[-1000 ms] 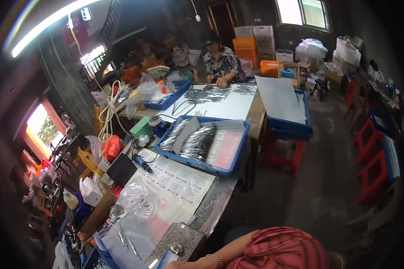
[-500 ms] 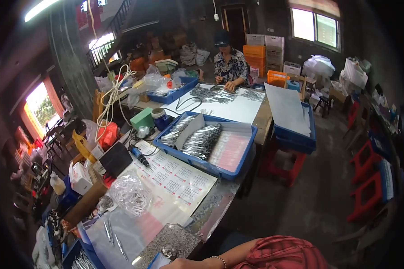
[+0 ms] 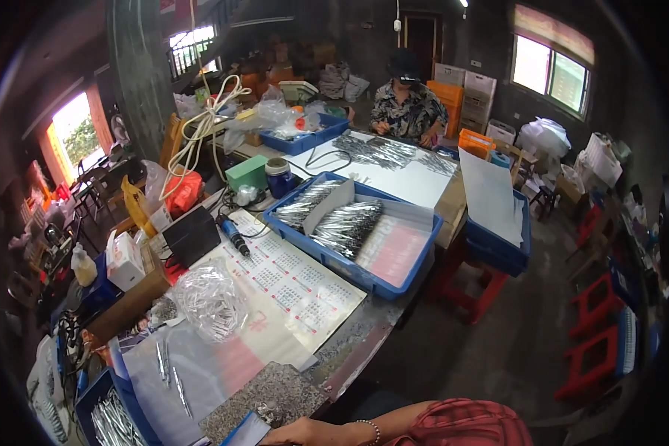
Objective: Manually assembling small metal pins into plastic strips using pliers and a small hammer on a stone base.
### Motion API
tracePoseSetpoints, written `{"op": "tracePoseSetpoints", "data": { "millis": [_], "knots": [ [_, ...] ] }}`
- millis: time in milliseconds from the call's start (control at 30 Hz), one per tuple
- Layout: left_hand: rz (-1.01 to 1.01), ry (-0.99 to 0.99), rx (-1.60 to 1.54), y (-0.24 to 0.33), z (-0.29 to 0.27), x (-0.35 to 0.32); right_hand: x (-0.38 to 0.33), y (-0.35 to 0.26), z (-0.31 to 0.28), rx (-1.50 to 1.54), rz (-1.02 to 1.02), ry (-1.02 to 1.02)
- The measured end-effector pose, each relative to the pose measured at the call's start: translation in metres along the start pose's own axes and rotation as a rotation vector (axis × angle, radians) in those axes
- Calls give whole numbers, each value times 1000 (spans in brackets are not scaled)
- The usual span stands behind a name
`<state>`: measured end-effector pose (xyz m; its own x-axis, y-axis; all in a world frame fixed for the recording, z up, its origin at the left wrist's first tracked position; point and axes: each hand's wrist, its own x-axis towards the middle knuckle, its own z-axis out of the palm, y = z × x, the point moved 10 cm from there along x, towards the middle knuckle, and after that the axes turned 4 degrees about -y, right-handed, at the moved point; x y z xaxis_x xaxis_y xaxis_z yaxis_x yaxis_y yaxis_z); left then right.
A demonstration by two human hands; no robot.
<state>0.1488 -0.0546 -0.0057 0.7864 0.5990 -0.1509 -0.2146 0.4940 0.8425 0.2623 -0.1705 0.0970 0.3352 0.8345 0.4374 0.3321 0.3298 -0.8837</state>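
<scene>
Head view: the right hand (image 3: 305, 431) meets one blue-edged white piece (image 3: 250, 431) over one stone slab (image 3: 275, 383), its long edge slanting away rightward (neither hand's grip can be told, the left being out of frame); three slim metal tools (image 3: 180, 390) lie leftward.

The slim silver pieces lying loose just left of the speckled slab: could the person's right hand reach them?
Probably yes: the slim silver pieces lie uncovered, though the right hand would likely pass over the speckled slab and blue-edged item first.
</scene>
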Motion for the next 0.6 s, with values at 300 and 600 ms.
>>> {"op": "tracePoseSetpoints", "data": {
  "millis": [300,600],
  "knots": [
    [-19,-44,16,-10,11,3,-8,14,1,8,47,-19],
    [-95,229,78,0,5,4,-12,40,1,18,64,-36]
  ]
}}
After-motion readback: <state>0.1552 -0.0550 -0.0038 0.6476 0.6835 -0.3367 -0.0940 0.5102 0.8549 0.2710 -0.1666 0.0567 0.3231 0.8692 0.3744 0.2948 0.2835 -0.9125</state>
